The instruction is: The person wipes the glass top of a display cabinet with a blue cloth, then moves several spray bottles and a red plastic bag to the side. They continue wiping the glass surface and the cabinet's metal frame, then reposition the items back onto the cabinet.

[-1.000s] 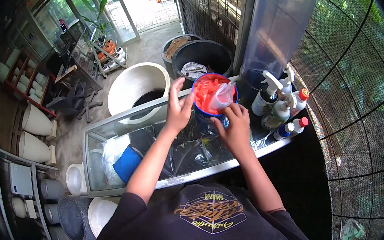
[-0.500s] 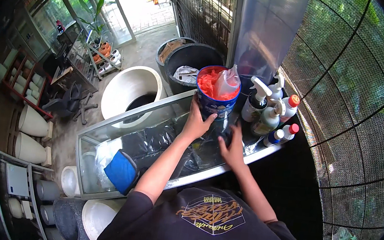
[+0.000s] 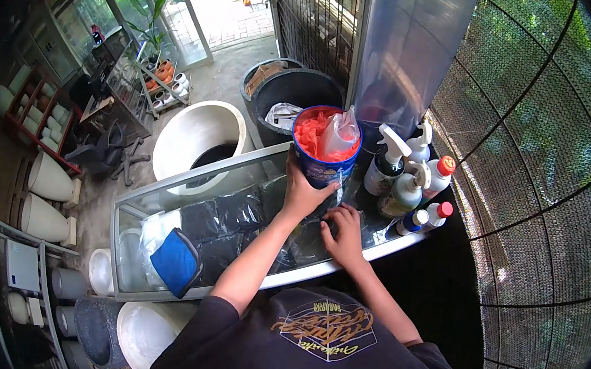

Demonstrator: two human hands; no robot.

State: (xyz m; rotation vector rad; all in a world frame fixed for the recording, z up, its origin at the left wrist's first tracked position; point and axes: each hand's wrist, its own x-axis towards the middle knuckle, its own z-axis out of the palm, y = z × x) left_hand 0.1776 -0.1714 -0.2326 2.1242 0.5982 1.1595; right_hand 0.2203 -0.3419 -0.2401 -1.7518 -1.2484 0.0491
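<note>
My left hand is closed around the side of a blue tub. Red plastic bags and a clear plastic bag stick up out of its mouth. The tub is over the far side of a glass-topped case. Just right of and nearer than the tub, my right hand rests on the glass with fingers bent and thumb apart, seemingly holding nothing. Black plastic-wrapped packs show in the case. A blue cloth pouch lies at its left end.
Spray bottles and capped bottles crowd the case's right end. Beyond stand a large cream pot and black bins. Mesh netting curves along the right. Cream planters line the left.
The tub has shifted slightly left and nearer in my left hand. My right hand, blurred before, has moved a little left and nearer and now rests on the glass.
</note>
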